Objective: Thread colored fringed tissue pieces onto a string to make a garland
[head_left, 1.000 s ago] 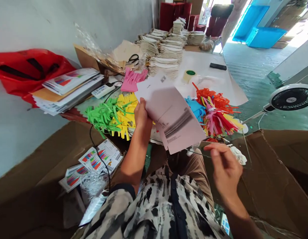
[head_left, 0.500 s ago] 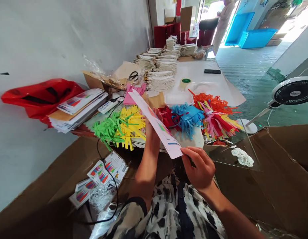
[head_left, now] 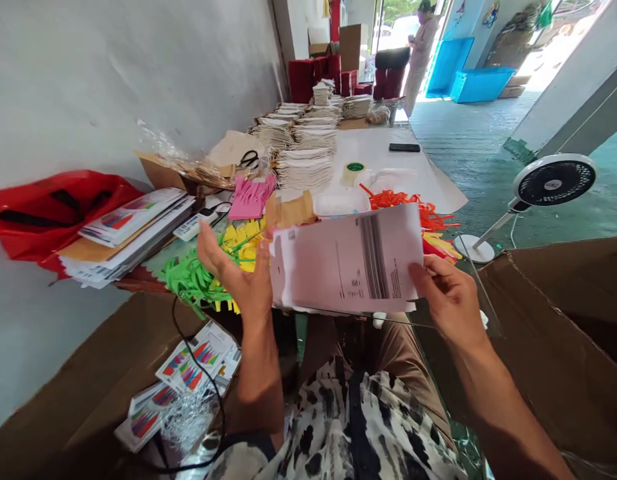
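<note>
A white printed card sheet [head_left: 328, 267], its barcode and small print facing me, is held out over the table's near edge. My right hand [head_left: 448, 293] pinches its right end between thumb and fingers. At the sheet's left end is my left hand [head_left: 241, 273], fingers spread and somewhat blurred; whether it touches the edge I cannot tell. Just behind that hand lie green paper fringes [head_left: 191, 277] and yellow paper fringes [head_left: 241, 237]. Orange paper fringes [head_left: 393, 200] show above the sheet, which hides the other tassels.
Pink fringes [head_left: 253, 197], scissors [head_left: 249, 159], a tape roll [head_left: 354, 172], a phone [head_left: 404, 147] and stacked white bundles [head_left: 308, 157] lie on the table. A sheet pile [head_left: 133, 227] is at left, a fan [head_left: 553, 183] at right. Packaged cards [head_left: 188, 367] lie below; a person [head_left: 421, 53] stands far back.
The sheet has turned from slanted and nearly edge-on to broad, its barcode side now facing me. My left hand has come off it leftward and spread; my right hand has moved right.
</note>
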Demonstrator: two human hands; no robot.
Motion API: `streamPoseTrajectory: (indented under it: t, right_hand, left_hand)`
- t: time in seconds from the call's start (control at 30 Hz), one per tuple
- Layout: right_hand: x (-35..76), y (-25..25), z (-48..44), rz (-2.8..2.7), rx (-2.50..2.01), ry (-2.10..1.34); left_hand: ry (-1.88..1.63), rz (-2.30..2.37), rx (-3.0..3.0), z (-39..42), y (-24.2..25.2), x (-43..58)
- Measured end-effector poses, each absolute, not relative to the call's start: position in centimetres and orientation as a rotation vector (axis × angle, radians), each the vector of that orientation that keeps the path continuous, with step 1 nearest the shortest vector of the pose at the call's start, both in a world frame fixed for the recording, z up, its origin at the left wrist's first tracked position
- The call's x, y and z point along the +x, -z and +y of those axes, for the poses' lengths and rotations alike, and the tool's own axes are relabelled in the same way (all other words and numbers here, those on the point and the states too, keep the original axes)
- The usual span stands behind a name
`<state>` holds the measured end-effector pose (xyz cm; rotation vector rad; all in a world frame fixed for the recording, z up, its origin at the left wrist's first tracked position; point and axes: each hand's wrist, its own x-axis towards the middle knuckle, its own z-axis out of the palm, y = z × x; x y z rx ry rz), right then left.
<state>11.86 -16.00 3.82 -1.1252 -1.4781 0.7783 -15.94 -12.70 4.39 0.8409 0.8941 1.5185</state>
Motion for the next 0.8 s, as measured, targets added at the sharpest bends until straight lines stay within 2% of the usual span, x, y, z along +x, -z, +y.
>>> streamPoseTrajectory:
  t: [0.17, 0.3, 0.47, 0.8]
  right_hand:
    - [12.5, -5.7, -15.5, -1.734, -1.095, -1.062]
    - [11.9, -4.8, -15.2, -1.586, -1.156, -1.086]
    - [12.0, -2.0, -14.3, -1.314, -1.027, -1.167]
    - [13.2, -1.3, -15.5, -1.235, -1.023, -0.530]
  left_hand:
    - [-1.347, 0.969, 1.175, -14.3, -6.1, -13.6]
    - [-1.196, 1.029, 1.310, -15.0, -6.5, -13.2]
    - [-1.369, 1.017, 1.254, -14.5, -5.7, -13.5]
    - [-1.335, 0.773, 1.511, -11.8, -4.2, -10.9]
